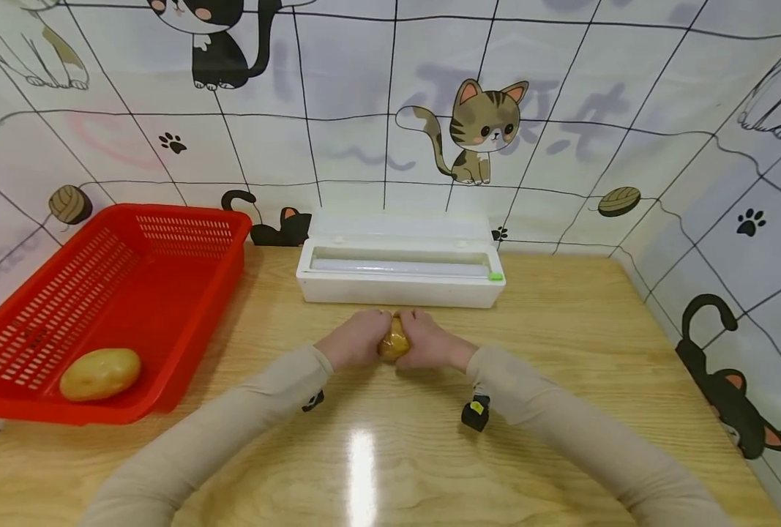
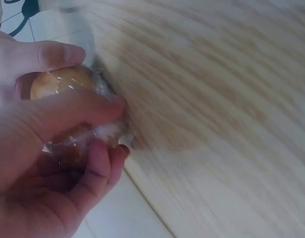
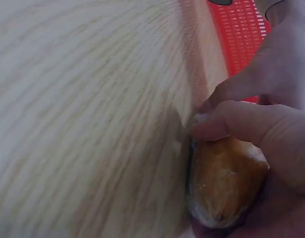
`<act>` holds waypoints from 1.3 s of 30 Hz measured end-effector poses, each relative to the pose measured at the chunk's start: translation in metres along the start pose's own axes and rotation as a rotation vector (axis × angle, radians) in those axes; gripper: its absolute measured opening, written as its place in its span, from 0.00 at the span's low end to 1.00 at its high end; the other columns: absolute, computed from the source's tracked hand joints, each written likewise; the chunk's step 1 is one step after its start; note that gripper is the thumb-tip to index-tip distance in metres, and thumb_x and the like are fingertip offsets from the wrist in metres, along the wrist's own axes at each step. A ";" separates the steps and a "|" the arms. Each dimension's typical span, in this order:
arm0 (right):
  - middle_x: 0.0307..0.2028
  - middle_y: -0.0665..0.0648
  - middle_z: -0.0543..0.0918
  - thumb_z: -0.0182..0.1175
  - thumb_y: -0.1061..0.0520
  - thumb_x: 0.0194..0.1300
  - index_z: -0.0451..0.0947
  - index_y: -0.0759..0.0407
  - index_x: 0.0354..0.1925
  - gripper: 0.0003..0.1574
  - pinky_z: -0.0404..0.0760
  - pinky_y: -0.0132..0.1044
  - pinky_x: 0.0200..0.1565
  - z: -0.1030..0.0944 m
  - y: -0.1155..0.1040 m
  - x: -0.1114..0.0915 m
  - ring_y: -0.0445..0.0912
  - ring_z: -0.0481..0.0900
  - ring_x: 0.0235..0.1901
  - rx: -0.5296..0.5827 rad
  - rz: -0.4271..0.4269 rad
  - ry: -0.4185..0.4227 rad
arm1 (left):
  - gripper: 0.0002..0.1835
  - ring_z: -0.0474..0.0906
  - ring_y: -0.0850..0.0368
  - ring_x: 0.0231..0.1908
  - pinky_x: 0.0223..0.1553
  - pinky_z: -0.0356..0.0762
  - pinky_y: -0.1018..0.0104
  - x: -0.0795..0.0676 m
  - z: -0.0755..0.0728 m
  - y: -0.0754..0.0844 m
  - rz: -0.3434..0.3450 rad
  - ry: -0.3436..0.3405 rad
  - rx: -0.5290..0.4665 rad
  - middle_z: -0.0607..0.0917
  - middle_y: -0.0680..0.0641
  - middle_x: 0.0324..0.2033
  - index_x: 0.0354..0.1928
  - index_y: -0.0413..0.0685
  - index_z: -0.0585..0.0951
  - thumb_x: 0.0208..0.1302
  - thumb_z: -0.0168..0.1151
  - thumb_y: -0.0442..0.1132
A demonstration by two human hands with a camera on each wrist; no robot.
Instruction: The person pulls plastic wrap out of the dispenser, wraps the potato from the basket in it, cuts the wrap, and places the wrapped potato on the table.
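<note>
Between both hands, just in front of the white box, is a potato (image 1: 394, 341) wrapped in clear plastic film. My left hand (image 1: 360, 338) grips it from the left, and my right hand (image 1: 432, 341) grips it from the right. In the left wrist view the left thumb and fingers (image 2: 95, 163) pinch gathered film (image 2: 108, 130) at the potato's side. The right wrist view shows the right thumb lying over the film, with the brown potato (image 3: 226, 181) within that hand. Parts of the potato are hidden behind the fingers.
A white cling film box (image 1: 400, 291), its lid raised, stands at the back with a roll inside and a green slider (image 1: 495, 277). On the left, a red plastic basket (image 1: 166, 315) holds another potato (image 1: 100, 374). Cat-patterned sheeting (image 1: 350, 146) lines the back and sides.
</note>
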State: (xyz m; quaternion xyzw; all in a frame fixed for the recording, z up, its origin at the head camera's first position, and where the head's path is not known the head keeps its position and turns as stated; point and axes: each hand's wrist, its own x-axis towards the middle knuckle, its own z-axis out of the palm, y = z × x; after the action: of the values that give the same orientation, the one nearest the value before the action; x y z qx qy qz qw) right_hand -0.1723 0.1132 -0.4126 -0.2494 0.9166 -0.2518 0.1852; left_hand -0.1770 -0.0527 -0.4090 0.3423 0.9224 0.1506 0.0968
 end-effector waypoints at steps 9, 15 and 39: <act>0.39 0.61 0.75 0.77 0.51 0.44 0.67 0.68 0.51 0.42 0.78 0.43 0.41 0.004 0.001 0.003 0.51 0.76 0.37 -0.093 -0.055 0.091 | 0.17 0.77 0.53 0.34 0.40 0.77 0.61 0.003 -0.008 -0.014 0.064 -0.081 -0.062 0.79 0.47 0.31 0.38 0.39 0.76 0.47 0.72 0.27; 0.38 0.61 0.74 0.76 0.52 0.45 0.66 0.67 0.50 0.41 0.78 0.44 0.40 0.009 0.003 0.003 0.51 0.75 0.37 -0.103 -0.085 0.126 | 0.17 0.75 0.55 0.34 0.40 0.76 0.62 0.006 -0.015 -0.020 0.109 -0.147 -0.068 0.79 0.50 0.32 0.40 0.41 0.77 0.47 0.72 0.27; 0.41 0.61 0.79 0.78 0.47 0.43 0.68 0.70 0.56 0.49 0.80 0.46 0.40 -0.002 -0.013 0.000 0.54 0.79 0.41 -0.302 -0.008 0.077 | 0.37 0.78 0.48 0.43 0.47 0.76 0.58 0.003 -0.001 -0.006 -0.019 -0.049 -0.161 0.79 0.41 0.41 0.54 0.35 0.67 0.43 0.78 0.33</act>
State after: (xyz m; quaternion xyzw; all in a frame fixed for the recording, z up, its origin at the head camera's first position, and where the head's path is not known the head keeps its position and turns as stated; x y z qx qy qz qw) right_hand -0.1681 0.1041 -0.4038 -0.2682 0.9494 -0.1213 0.1093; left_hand -0.1834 -0.0554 -0.4100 0.3285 0.9077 0.2149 0.1481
